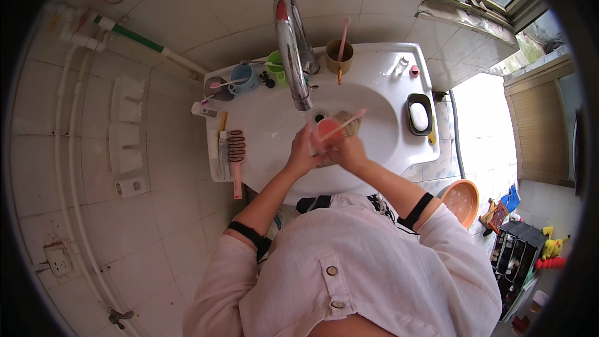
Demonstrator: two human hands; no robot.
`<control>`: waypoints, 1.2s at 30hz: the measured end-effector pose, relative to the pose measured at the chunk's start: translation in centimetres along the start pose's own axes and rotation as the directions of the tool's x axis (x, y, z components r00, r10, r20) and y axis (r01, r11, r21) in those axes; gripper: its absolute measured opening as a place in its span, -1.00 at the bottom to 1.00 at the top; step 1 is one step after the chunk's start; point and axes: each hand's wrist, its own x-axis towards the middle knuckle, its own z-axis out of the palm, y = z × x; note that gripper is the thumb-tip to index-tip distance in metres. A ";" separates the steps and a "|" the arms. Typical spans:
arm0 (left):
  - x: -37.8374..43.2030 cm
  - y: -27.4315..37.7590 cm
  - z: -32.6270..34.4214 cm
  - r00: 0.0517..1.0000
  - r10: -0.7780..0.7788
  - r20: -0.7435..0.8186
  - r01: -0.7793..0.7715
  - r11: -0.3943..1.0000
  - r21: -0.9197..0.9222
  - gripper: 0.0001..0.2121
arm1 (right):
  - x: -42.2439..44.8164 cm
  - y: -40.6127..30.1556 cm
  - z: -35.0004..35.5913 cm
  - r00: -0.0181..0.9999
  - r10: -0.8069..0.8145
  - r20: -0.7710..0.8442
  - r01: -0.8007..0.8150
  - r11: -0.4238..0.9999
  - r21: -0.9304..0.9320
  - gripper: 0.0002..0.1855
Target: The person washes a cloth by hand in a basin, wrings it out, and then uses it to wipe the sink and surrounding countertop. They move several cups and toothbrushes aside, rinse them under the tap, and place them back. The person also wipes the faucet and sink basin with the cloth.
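Observation:
Over the white washbasin (262, 124), my left hand (302, 152) is wrapped around the left side of a pink cup (329, 127). A pink toothbrush (347, 123) slants across the cup's mouth, its head pointing to the upper right. My right hand (350, 152) is at the cup's near right side, fingers blurred and partly hidden, so its grip is unclear. A brownish cloth (354, 124) shows just beyond the right hand, low in the basin. Above and behind the cup arches a chrome faucet (288, 42), its spout end close to the drain hole (319, 117).
On the left rim are a pink hairbrush (237, 164), tubes, a blue cup (243, 79) and a green cup (276, 68). A brown mug (339, 58) with a toothbrush stands behind. To the right lies a soap dish (414, 127) holding white soap. An orange basin (461, 203) sits lower right.

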 end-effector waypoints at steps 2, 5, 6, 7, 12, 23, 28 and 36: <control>1.0 -0.2 0.5 0.998 0.048 0.038 -0.038 0.974 -0.225 -0.22 | -0.4 -1.6 0.3 0.995 -0.055 0.080 0.035 0.971 0.238 -0.94; 1.8 -0.7 -0.3 0.991 -0.096 0.092 0.126 0.895 -0.429 -0.15 | -0.1 -1.9 0.3 0.997 -0.067 -0.043 0.079 0.917 0.392 -0.89; 1.9 -0.8 -0.7 0.971 -0.206 0.124 0.240 0.859 -0.453 -0.12 | 0.1 -1.7 0.5 0.997 0.041 -0.061 -0.009 0.892 0.452 -0.86; 1.8 -0.9 -1.2 0.986 -0.159 0.048 0.164 0.887 -0.432 -0.15 | 0.4 -1.3 0.7 0.986 0.135 -0.102 -0.062 0.849 0.525 -0.82; 1.4 0.0 -1.8 0.998 -0.062 0.009 0.061 0.950 -0.305 -0.14 | 2.7 0.7 2.3 0.693 0.718 0.064 -0.417 0.327 0.848 -0.71; 1.9 1.2 -2.3 0.942 -0.279 0.189 0.336 0.740 -0.582 -0.33 | 2.9 1.9 2.6 0.959 0.213 0.185 -0.271 0.518 0.811 -0.76; 0.9 -0.8 -3.3 0.816 -0.403 0.413 0.539 0.276 -0.796 -0.52 | 2.3 2.3 1.4 0.947 -0.015 0.320 -0.260 0.547 0.796 -0.77; 1.8 0.4 -3.4 0.777 -0.467 0.421 0.494 0.038 -0.869 -0.62 | 2.8 0.5 0.7 0.932 -0.151 0.331 -0.073 0.814 0.577 -0.68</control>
